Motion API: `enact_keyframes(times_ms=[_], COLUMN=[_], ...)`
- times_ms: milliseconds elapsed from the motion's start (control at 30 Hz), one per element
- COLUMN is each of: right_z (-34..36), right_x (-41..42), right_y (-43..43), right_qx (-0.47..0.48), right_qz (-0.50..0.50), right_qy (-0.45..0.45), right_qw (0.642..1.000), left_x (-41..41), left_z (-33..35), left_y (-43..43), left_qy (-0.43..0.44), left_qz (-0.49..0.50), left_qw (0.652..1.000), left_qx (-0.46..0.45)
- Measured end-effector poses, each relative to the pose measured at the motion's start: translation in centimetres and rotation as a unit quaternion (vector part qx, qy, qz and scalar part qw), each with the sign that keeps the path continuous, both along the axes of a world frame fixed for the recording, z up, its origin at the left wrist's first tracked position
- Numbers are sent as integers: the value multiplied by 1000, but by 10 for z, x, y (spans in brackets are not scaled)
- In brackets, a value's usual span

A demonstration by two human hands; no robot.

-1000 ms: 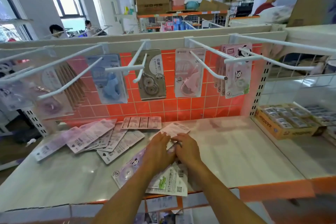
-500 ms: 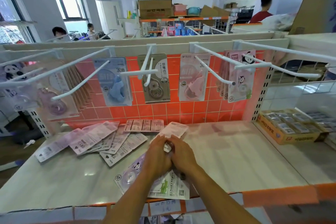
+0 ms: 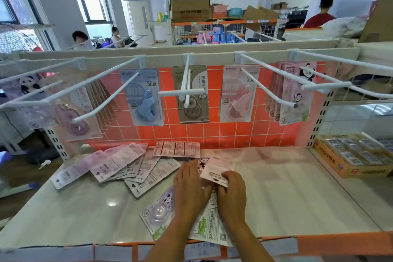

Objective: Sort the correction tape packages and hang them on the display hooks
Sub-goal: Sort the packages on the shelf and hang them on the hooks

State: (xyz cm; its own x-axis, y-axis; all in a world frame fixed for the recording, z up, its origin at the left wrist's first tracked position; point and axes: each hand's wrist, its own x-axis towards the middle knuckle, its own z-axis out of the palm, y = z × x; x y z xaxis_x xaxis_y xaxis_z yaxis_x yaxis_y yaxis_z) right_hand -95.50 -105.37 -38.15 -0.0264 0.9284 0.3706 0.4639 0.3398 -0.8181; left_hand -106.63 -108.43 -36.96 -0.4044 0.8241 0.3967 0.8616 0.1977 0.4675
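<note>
Currently both hands are close together at the front middle of the shelf, side by side and nearly touching. The right hand pinches the near edge of a pale pink card package, which is turned back side up and raised slightly off the pile beneath. The left hand lies flat on the same pile with fingers extended, its fingertips just beside the left edge of that package. Under the hands lie a purple panda package, face up, and a white printed package, back up, both reaching the shelf's front edge. A loose spread of packages lies back side up to the left. A strip of joined packages lies flat near the orange tiled panel. On the white hooks above hang, left to right, purple packages, a blue package, a grey package, a pink package and a stack of panda packages. A yellow box of small items stands on the adjoining shelf at right.
</note>
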Motion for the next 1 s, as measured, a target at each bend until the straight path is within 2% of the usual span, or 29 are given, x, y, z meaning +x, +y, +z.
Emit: enact_keyframes(times_ms=[267,567,800,900,1000], right_z=[22,23,28,30,30], right_x=[6,11,18,20,20], right_y=[-13,-9,-10,-10,-9], right_qx=[-21,-78,-248,-293,-309], right_qz=[11,44,33,42,56], right_qy=[180,268,453,495,520], right_qw=[983,959,856,817,794], left_x=[5,5,7,7,8], left_z=[4,6,10,10,12], left_y=[-2,-4,-8,-8,-9], left_qy=[8,6,-24,-14,3], left_qz=[11,-9,-26,-22,-32], left_qw=[999,1000,999,1000,999], left_qx=[33,22,2,4,-5])
